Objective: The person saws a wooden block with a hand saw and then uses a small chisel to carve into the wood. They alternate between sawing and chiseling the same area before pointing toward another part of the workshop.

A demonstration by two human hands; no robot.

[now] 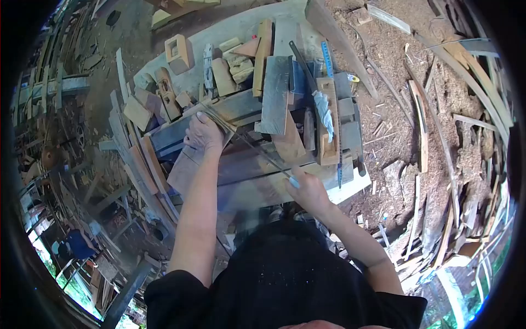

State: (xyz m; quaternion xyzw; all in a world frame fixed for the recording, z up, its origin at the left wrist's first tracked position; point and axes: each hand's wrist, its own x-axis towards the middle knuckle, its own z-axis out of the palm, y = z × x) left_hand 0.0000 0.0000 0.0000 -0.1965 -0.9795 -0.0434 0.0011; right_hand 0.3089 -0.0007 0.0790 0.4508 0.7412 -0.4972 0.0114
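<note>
My left hand (205,133) is closed on a small wooden piece (226,129) at the near edge of the dark beam (241,107) on the workbench. In my right hand (310,193) is a long, thin tool with a dark blade (266,156) and a pale blue handle (294,181). Its blade runs up and left to the wooden piece beside my left hand. Motion blur hides whether it is a saw or a file. A wide grey board (276,93) lies just beyond the blade.
Wooden blocks (223,77) and a hollow wooden box (179,54) stand along the bench's far side. To the right are a long wooden plane-like block (329,123) with a pale blue cloth (323,112) and a blue ruler (327,59). Wood scraps (421,126) litter the ground.
</note>
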